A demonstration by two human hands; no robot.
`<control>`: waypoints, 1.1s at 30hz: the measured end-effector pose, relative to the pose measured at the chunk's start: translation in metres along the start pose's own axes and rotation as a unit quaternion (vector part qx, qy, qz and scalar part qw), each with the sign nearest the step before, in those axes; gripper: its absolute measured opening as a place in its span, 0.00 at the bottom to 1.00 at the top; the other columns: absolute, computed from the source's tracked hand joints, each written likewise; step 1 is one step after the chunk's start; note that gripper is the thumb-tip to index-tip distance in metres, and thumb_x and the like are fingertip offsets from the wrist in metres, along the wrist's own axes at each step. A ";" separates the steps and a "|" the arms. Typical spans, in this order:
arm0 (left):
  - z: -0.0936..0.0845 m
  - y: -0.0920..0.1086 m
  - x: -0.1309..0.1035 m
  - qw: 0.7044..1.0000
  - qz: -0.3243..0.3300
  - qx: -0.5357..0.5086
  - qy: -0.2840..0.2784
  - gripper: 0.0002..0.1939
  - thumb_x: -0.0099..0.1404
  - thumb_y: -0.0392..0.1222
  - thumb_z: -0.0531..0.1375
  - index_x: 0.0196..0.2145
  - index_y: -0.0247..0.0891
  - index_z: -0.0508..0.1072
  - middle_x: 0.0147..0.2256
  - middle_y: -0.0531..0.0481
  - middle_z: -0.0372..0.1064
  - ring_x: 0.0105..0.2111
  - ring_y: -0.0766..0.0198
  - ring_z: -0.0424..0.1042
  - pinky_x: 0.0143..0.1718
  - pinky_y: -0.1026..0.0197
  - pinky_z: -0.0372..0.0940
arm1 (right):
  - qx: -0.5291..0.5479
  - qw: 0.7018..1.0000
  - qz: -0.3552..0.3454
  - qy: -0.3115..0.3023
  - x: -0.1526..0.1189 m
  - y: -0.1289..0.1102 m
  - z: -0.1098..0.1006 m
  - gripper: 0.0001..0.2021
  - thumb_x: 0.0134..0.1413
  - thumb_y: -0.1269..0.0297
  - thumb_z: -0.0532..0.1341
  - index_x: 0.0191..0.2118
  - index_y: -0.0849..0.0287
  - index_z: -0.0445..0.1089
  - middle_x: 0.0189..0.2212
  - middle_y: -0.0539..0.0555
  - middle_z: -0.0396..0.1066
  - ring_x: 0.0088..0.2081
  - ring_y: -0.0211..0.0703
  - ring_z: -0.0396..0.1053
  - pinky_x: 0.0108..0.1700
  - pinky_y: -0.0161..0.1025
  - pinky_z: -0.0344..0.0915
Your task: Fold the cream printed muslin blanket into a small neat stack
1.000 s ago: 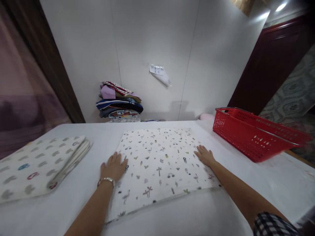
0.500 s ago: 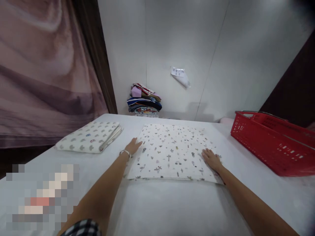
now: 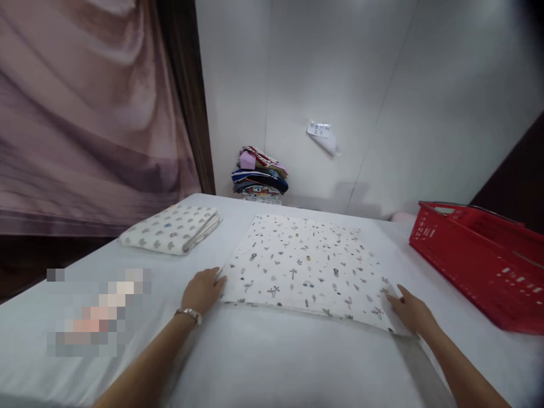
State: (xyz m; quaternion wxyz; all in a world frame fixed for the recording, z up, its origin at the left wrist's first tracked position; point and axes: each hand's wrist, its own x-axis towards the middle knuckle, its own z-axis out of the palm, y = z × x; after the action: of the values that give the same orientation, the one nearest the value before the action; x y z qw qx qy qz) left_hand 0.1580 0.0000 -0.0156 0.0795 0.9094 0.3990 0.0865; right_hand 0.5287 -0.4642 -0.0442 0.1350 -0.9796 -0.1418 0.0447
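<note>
A white cloth (image 3: 297, 266) printed with small palm trees and other little figures lies flat and folded in the middle of the table. At its near left corner, my left hand (image 3: 204, 292) has its fingers closed on the edge; a bracelet circles that wrist. My right hand (image 3: 410, 311) grips the near right edge, thumb on the upper side, and the fabric there looks slightly raised. A thin, see-through layer shows along the right edge, though I cannot tell what it is. Left of the cloth rests a folded cream fabric (image 3: 170, 229) with grey motifs.
A red plastic basket (image 3: 467, 266) stands on the right of the white table (image 3: 297, 362). Folded textiles (image 3: 260, 175) are stacked by the back wall. A paper note (image 3: 319, 129) hangs there. A pinkish curtain (image 3: 85, 113) is at left; a blurred patch (image 3: 97, 311) hides something.
Both hands have slid back toward me, from flat on the cloth's sides to its near corners, and their fingers have closed on the edge. The view has shifted slightly.
</note>
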 end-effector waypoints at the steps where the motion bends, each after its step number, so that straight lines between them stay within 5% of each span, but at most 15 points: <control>1: -0.003 0.002 -0.007 1.000 -0.009 0.002 -0.001 0.26 0.65 0.50 0.46 0.52 0.32 0.67 0.48 0.40 0.69 0.49 0.51 0.66 0.50 0.53 0.61 | -0.013 1.000 0.005 -0.003 -0.004 0.003 0.000 0.36 0.54 0.44 0.49 0.63 0.65 0.55 0.45 0.62 0.72 0.49 0.56 0.68 0.50 0.48 0.63; 4: -0.009 0.008 -0.026 0.999 -0.046 -0.006 -0.015 0.23 0.65 0.48 0.46 0.52 0.34 0.67 0.46 0.42 0.69 0.45 0.55 0.69 0.45 0.56 0.63 | -0.021 0.999 0.034 -0.019 -0.014 0.010 0.000 0.38 0.50 0.41 0.52 0.61 0.65 0.58 0.50 0.67 0.68 0.52 0.62 0.66 0.51 0.53 0.62; 9: -0.010 0.015 -0.038 0.993 -0.112 -0.029 -0.031 0.22 0.65 0.49 0.47 0.52 0.37 0.67 0.45 0.43 0.70 0.42 0.56 0.71 0.41 0.57 0.64 | 0.063 0.996 0.048 -0.035 -0.020 0.015 0.000 0.33 0.41 0.41 0.58 0.50 0.59 0.68 0.42 0.64 0.73 0.49 0.64 0.68 0.52 0.55 0.62; 13: -0.013 0.019 -0.034 0.989 -0.134 -0.032 -0.050 0.20 0.64 0.50 0.48 0.46 0.37 0.69 0.44 0.42 0.71 0.43 0.53 0.71 0.41 0.55 0.64 | 0.168 0.979 0.095 -0.062 -0.031 0.014 -0.003 0.36 0.41 0.39 0.58 0.53 0.58 0.65 0.34 0.61 0.74 0.35 0.58 0.73 0.42 0.52 0.69; 17: -0.019 0.022 -0.028 0.986 -0.146 -0.040 -0.075 0.19 0.63 0.50 0.50 0.44 0.37 0.69 0.43 0.42 0.72 0.44 0.52 0.71 0.42 0.55 0.64 | 0.338 0.927 0.142 -0.077 -0.052 0.010 -0.009 0.42 0.39 0.38 0.62 0.58 0.55 0.58 0.24 0.52 0.71 0.22 0.46 0.68 0.25 0.42 0.67; 21: -0.021 0.018 -0.027 0.983 -0.155 -0.042 -0.093 0.20 0.63 0.50 0.50 0.46 0.36 0.68 0.44 0.42 0.72 0.45 0.53 0.70 0.43 0.55 0.64 | 0.484 0.852 0.143 -0.138 -0.067 0.005 -0.013 0.44 0.38 0.45 0.68 0.61 0.53 0.54 0.17 0.46 0.65 0.19 0.42 0.65 0.22 0.37 0.63; 25: -0.022 0.025 -0.025 0.992 -0.126 0.008 -0.016 0.23 0.63 0.48 0.49 0.51 0.34 0.67 0.50 0.39 0.67 0.48 0.50 0.68 0.45 0.52 0.64 | 0.569 0.801 0.144 -0.121 -0.073 -0.004 -0.017 0.43 0.39 0.52 0.68 0.61 0.56 0.52 0.25 0.49 0.70 0.24 0.42 0.69 0.24 0.37 0.67; 29: -0.023 0.083 -0.028 0.995 0.022 -0.024 0.095 0.21 0.65 0.48 0.48 0.50 0.34 0.67 0.50 0.41 0.66 0.50 0.51 0.65 0.51 0.51 0.60 | 0.601 0.785 0.125 -0.084 -0.074 -0.017 -0.022 0.39 0.41 0.57 0.67 0.60 0.55 0.54 0.28 0.51 0.71 0.25 0.43 0.69 0.23 0.38 0.68; 33: -0.010 0.192 -0.053 0.966 0.203 -0.161 -0.010 0.18 0.65 0.51 0.51 0.49 0.42 0.68 0.50 0.48 0.67 0.51 0.56 0.63 0.54 0.53 0.58 | 0.633 0.767 0.078 -0.074 -0.071 -0.030 -0.031 0.39 0.44 0.60 0.67 0.62 0.54 0.52 0.30 0.50 0.72 0.26 0.40 0.69 0.26 0.36 0.68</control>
State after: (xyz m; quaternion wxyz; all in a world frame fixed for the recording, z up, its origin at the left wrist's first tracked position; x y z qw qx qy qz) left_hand 0.2575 -0.1666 0.0299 0.2095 0.9475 0.1858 0.1547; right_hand 0.4566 -0.4654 -0.0028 0.7098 -0.6732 -0.0143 0.2070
